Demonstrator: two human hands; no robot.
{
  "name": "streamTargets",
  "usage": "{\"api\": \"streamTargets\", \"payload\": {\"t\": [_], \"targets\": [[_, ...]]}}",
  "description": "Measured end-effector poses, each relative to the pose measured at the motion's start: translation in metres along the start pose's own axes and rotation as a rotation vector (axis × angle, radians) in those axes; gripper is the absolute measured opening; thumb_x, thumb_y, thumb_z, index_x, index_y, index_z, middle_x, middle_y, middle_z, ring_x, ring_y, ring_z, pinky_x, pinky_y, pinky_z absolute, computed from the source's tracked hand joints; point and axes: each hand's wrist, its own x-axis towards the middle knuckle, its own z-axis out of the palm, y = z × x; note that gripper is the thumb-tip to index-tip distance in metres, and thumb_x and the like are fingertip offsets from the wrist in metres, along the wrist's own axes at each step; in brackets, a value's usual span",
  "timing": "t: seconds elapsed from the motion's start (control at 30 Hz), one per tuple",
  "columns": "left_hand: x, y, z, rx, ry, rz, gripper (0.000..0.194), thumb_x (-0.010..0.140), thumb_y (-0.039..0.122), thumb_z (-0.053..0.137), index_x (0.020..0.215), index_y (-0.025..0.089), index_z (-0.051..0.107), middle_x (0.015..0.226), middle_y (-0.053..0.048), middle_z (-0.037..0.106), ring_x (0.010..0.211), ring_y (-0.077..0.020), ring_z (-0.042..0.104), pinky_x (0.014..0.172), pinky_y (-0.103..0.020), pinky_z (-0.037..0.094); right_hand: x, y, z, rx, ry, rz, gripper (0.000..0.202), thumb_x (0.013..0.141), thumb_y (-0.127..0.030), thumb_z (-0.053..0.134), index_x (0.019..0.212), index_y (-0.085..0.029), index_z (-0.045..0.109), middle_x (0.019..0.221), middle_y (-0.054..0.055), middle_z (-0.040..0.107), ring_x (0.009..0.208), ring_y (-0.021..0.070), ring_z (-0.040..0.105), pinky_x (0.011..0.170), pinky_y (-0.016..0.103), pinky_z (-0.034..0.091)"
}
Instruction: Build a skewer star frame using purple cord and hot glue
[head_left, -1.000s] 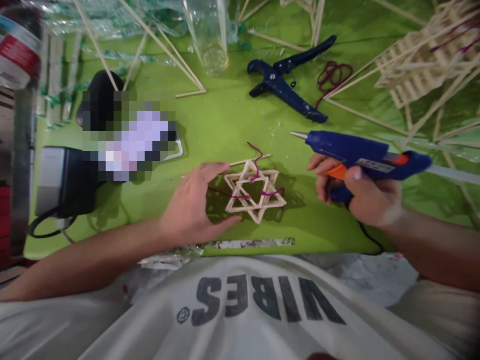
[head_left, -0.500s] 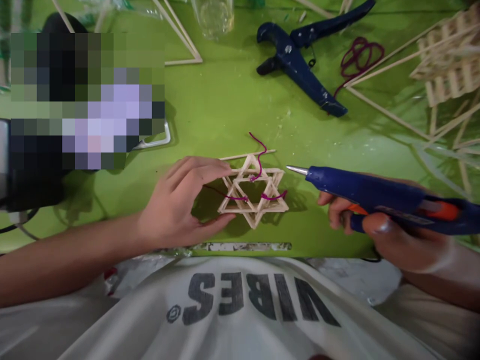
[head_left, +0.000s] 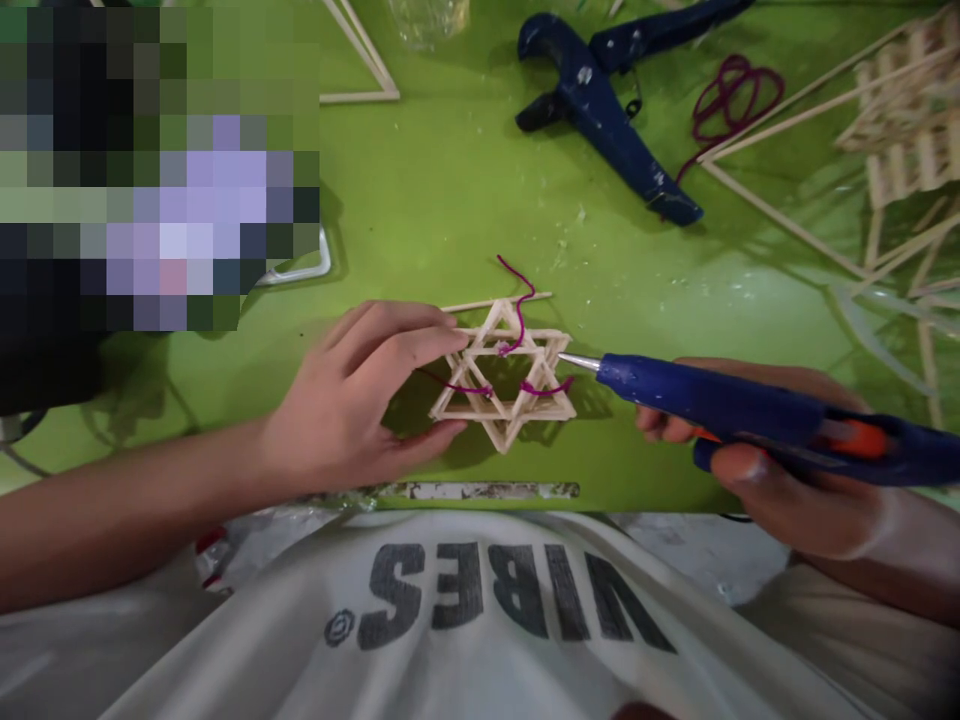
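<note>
A six-pointed star frame [head_left: 517, 414] made of thin wooden sticks stands on the green tabletop, with purple strings [head_left: 520, 318] tied at several of its joints. Gripping its left side between thumb and fingers is my left hand [head_left: 367, 390]. My right hand [head_left: 787, 490] is wrapped round the handle of a blue glue gun [head_left: 720, 405] with orange parts. The gun's metal nozzle points left and sits at the star's upper right corner; whether it touches the wood I cannot tell. A loose stick [head_left: 480, 302] lies just behind the star.
Behind lies a dark blue pipe cutter [head_left: 611, 120] beside a coil of purple string [head_left: 724, 105]. Wooden stick frames [head_left: 787, 220] fill the right side, and a clear glass [head_left: 429, 22] stands at the back. The left rear is pixelated. Along the front edge runs a worn strip [head_left: 487, 490].
The glue gun has moved left and slightly down, bringing its nozzle to the star's upper right corner. My left hand keeps its hold, and the view has shifted slightly.
</note>
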Motion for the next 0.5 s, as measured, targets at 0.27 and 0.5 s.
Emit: {"api": "streamTargets", "payload": {"t": [0.27, 0.5], "targets": [[-0.0016, -0.0008, 0.0007, 0.020, -0.025, 0.010, 0.074, 0.096, 0.048, 0.085, 0.160, 0.029, 0.054, 0.140, -0.019, 0.075, 0.124, -0.0376, 0.078, 0.098, -0.057, 0.069, 0.0046, 0.0010, 0.0019, 0.008, -0.028, -0.018, 0.009, 0.099, -0.038, 0.083, 0.100, -0.029, 0.080, 0.088, 0.007, 0.078, 0.075, 0.0250, 0.076, 0.058, 0.041, 0.055], [-0.0017, 0.0002, 0.0006, 0.016, -0.034, -0.029, 0.072, 0.097, 0.053, 0.083, 0.159, 0.035, 0.053, 0.142, -0.014, 0.075, 0.124, -0.0363, 0.079, 0.101, -0.056, 0.069, 0.0040, 0.0003, 0.0020, 0.012, -0.058, -0.020, 0.010, 0.097, -0.035, 0.084, 0.096, -0.028, 0.078, 0.086, 0.008, 0.077, 0.072, 0.0248, 0.073, 0.052, 0.041, 0.048]]}}
